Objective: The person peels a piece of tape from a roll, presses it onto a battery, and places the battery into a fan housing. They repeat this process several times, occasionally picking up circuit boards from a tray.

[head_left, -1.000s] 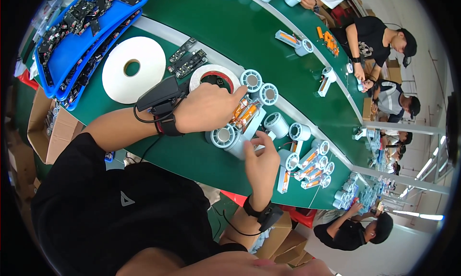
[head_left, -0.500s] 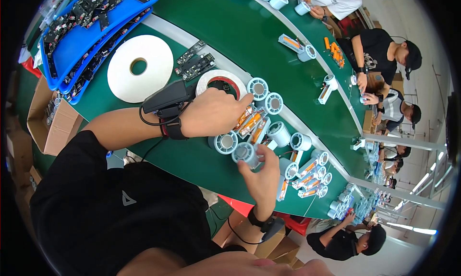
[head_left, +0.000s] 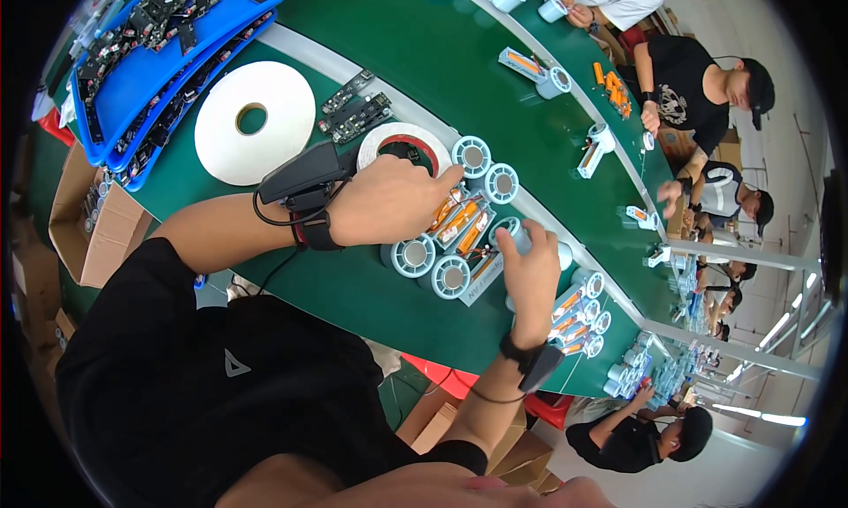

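My right hand (head_left: 532, 278) has its fingers around a light-blue round-ended device (head_left: 505, 228), one of several with grey discs in their ends. My left hand (head_left: 389, 199) rests at the left of the same cluster, its index finger stretched toward a disc-ended device (head_left: 471, 156); the other fingers are mostly hidden. Between my hands lie opened handles with orange battery cells (head_left: 464, 223) and wires. Two more devices stand on the near side, one with its disc facing up (head_left: 450, 277). A white tape roll with a red core (head_left: 375, 148) sits just beyond my left hand.
At left are a large white roll (head_left: 216, 110), black circuit boards (head_left: 362, 117) and blue trays (head_left: 119, 124) of boards. More devices (head_left: 587, 305) stand at right. A rail (head_left: 389, 93) divides off the green belt (head_left: 424, 57), where units lie. Co-workers sit across it.
My right hand has set the device it held down on the near side of the cluster and moved right and away, onto another. My left hand has barely moved.
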### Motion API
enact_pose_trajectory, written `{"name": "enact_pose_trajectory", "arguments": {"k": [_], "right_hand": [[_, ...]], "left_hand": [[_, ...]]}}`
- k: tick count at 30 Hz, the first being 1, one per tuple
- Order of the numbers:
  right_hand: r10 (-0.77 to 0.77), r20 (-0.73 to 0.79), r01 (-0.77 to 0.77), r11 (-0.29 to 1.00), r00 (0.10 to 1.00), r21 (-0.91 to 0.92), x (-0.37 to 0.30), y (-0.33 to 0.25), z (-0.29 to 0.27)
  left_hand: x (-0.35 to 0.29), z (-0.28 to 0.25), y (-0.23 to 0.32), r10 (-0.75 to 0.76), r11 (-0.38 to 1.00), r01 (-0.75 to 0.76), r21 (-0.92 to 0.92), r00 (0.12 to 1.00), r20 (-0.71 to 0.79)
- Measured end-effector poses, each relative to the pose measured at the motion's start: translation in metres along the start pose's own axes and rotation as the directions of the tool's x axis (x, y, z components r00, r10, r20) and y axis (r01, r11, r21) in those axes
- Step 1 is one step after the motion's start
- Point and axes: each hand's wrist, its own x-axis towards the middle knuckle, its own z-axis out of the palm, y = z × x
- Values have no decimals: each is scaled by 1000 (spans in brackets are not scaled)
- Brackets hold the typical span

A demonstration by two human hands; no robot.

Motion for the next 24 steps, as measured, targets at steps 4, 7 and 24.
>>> {"name": "enact_pose_trajectory", "arguments": {"k": [4, 7, 24], "right_hand": [[-13, 234, 1, 999, 972, 49, 32, 21, 8], [30, 134, -123, 624, 991, 772, 39, 56, 32], [-58, 300, 81, 995, 952, -63, 56, 88, -36]], "left_hand": [[-2, 2, -5, -26, 999, 25, 24, 1000, 5], [-1, 5, 0, -25, 1000, 24, 16, 1000, 12], [-1, 2, 0, -37, 999, 37, -24, 999, -21]]}}
